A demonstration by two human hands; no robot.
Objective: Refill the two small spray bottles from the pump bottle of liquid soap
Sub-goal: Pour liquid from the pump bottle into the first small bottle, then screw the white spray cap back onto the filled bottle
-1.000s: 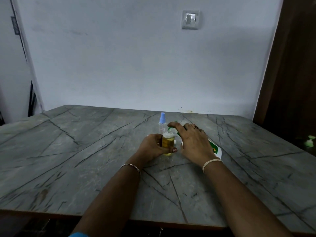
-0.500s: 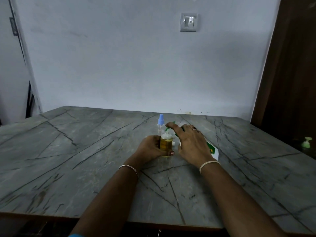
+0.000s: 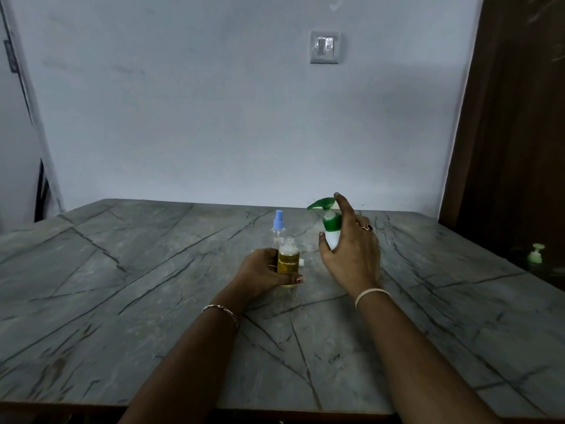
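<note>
Head view: grey veined table [image 3: 122, 301], left fingers [image 3: 269, 256] gripping spray bottle [image 3: 288, 261], right fingers [image 3: 345, 210] gripping pump bottle [image 3: 331, 234]

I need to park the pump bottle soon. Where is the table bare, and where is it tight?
Bare marble table lies left of the left hand, right of the right hand, and between the forearms at the near edge. Tight: mid-table, where the open spray bottle, the blue-topped spray bottle and the pump bottle cluster.

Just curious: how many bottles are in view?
4: open yellow-filled bottle in the left hand, blue-capped spray bottle behind it, pump bottle in the right hand, small green pump bottle far right.
</note>
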